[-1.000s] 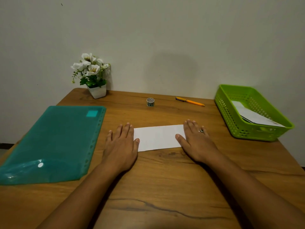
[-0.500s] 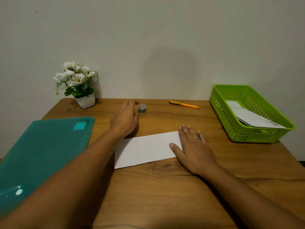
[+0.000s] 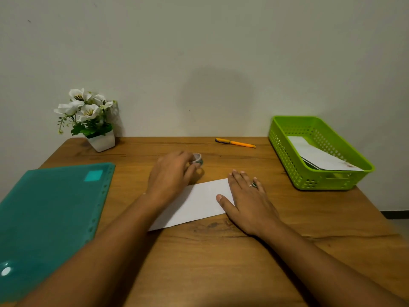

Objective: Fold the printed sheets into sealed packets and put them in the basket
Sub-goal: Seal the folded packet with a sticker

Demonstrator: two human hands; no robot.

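Observation:
A white folded sheet [image 3: 199, 203] lies flat in the middle of the wooden table [image 3: 221, 262]. My right hand [image 3: 247, 202] presses flat on its right end, fingers spread, a ring on one finger. My left hand [image 3: 171, 173] is just beyond the sheet's far edge, with fingers closed around a small roll of tape [image 3: 197, 158], which looks lifted a little off the table. The green basket [image 3: 285, 149] stands at the right with folded white packets [image 3: 321, 157] inside.
A teal plastic folder [image 3: 51, 216] covers the table's left side. A white pot of white flowers [image 3: 88, 120] stands at the back left. An orange pen [image 3: 235, 142] lies near the wall. The wall is close behind the table.
My left hand left the sheet, reached to the tape roll at the back and has closed on it, drawing it nearer. My right hand stayed on the sheet.

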